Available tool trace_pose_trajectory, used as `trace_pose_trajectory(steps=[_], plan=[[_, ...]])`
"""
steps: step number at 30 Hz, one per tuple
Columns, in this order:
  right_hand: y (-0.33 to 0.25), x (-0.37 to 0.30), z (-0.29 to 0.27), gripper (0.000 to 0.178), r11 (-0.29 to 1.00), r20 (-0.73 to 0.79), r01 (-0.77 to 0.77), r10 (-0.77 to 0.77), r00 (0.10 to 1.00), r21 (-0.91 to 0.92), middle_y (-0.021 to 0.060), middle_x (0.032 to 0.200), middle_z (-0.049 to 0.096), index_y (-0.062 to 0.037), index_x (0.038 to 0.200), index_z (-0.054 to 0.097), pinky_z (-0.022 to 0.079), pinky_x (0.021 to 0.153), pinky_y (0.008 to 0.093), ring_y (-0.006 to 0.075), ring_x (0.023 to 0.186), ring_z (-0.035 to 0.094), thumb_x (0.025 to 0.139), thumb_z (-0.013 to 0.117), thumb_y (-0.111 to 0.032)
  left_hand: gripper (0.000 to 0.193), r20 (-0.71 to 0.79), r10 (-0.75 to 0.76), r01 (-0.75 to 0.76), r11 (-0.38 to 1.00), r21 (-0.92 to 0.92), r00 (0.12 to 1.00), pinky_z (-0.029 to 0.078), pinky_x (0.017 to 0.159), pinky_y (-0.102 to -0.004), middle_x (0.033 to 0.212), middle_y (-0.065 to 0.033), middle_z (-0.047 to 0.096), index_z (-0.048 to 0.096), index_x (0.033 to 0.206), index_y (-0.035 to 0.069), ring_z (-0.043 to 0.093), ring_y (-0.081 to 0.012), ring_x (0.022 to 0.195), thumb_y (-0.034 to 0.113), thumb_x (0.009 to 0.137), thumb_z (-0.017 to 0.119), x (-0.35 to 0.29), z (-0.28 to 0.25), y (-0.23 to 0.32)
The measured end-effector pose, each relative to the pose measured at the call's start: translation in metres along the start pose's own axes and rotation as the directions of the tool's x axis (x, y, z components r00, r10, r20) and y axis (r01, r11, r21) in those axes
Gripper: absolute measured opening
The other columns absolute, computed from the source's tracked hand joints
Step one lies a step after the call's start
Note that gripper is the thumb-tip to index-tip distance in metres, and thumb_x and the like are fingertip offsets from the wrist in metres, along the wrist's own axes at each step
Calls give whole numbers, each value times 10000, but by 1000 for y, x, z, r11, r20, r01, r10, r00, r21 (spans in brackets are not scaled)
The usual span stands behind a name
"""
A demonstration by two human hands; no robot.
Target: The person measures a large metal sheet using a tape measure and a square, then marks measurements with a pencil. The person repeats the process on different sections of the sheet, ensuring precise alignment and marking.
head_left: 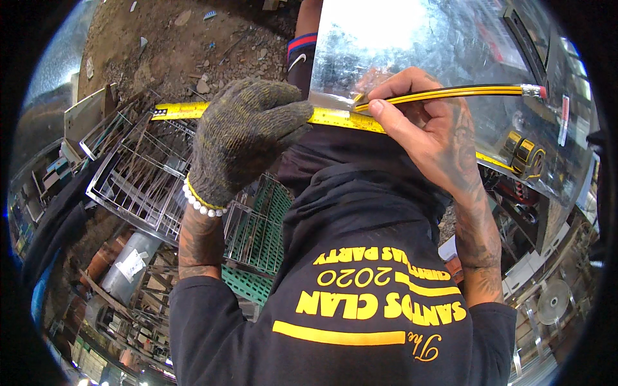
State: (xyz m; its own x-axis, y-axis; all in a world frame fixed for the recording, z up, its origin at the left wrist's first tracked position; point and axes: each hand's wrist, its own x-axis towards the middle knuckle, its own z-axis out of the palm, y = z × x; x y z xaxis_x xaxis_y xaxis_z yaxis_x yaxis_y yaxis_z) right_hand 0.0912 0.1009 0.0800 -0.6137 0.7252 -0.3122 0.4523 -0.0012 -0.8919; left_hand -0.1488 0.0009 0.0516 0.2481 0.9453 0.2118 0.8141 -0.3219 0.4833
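Observation:
My left hand (248, 132), in a dark knitted work glove with a white beaded bracelet at the wrist, is closed on the yellow blade of a tape measure (179, 111). The blade's free end sticks out to the left of the glove. Its other side runs along the near edge of a shiny metal sheet (373, 45) and passes under my bare right hand (438, 125). Those fingers pinch a black-and-yellow striped pencil (463, 92), its point down at the sheet's edge by the blade. The tape case (529, 156) rests on the sheet at the right.
A wire rack (154, 186) lies at the left, with a green slatted panel (264, 225) near it. A grey cylinder (131, 264) stands among scrap lower left. Dirt ground (187, 45) with stones stretches beyond. A dark bar (524, 45) lies on the sheet's far right.

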Motion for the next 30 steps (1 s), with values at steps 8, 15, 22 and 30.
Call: trace_pose_trajectory(steps=[8, 15, 22, 30], plan=[[2, 1, 3, 100, 1000, 6, 11, -11, 1000, -26, 34, 917, 689, -7, 981, 663, 517, 769, 214, 67, 850, 640, 939, 660, -98, 239, 12, 14, -14, 1000, 7, 1000, 555, 790, -421, 1011, -64, 696, 728, 985, 138, 668, -288, 930, 147, 749, 763, 1, 1, -1], [14, 3, 9, 140, 988, -91, 154, -154, 984, -6, 35, 769, 690, -28, 930, 682, 530, 652, 239, 86, 697, 670, 919, 690, -167, 332, 20, -37, 37, 999, 6, 999, 539, 862, -434, 1035, -70, 729, 762, 1008, 141, 702, -267, 927, 153, 682, 827, 1, 1, 2], [14, 2, 9, 143, 988, -82, 153, -153, 985, -6, 34, 763, 685, -30, 931, 683, 526, 651, 239, 86, 692, 666, 918, 694, -172, 325, 18, -28, 29, 999, -23, 999, 540, 880, -433, 1049, -65, 731, 763, 1004, 147, 707, -261, 921, 150, 686, 830, 2, -1, 1], [16, 3, 9, 148, 989, -84, 148, -149, 985, -15, 37, 757, 680, -29, 935, 682, 516, 639, 241, 88, 683, 652, 917, 693, -175, 339, 26, -32, 31, 999, 37, 999, 546, 864, -428, 1056, -65, 728, 755, 1013, 147, 702, -262, 928, 134, 683, 829, 2, 1, 3]])
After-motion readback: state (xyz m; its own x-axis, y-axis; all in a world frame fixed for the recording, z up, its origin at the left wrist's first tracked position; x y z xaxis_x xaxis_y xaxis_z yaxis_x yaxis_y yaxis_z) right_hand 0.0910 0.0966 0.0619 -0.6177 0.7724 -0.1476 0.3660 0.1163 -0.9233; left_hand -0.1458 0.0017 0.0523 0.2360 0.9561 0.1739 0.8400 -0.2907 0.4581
